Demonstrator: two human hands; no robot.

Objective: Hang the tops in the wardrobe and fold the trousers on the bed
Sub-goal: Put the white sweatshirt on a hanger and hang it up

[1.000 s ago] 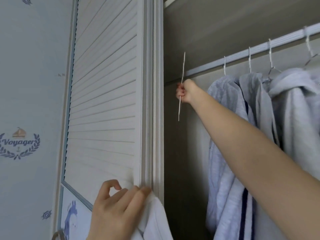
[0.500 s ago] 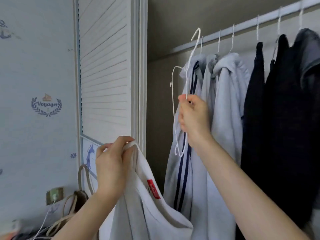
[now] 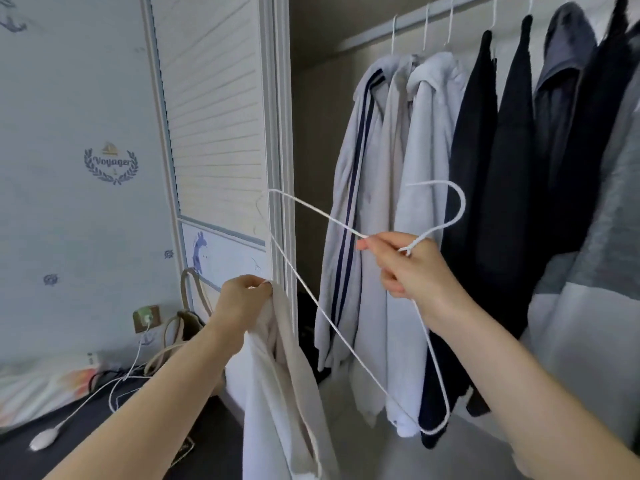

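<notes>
Hanger [image 3: 311, 299]: off the rail, now lowered and tilted, gripped in right hand [image 3: 408, 268]. Left hand [image 3: 242, 299] pinches white top [image 3: 277, 393]; threading next.

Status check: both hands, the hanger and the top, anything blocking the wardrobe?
Right hand grips white wire hanger at its neck, off the rail. Left hand holds white top by its upper edge, not yet on hanger. Nothing between them.

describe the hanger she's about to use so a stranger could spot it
Start at the open wardrobe. In front of its hung clothes, the right hand grips a thin white wire hanger. Unlike the others, it is off the rail and bare.
</notes>
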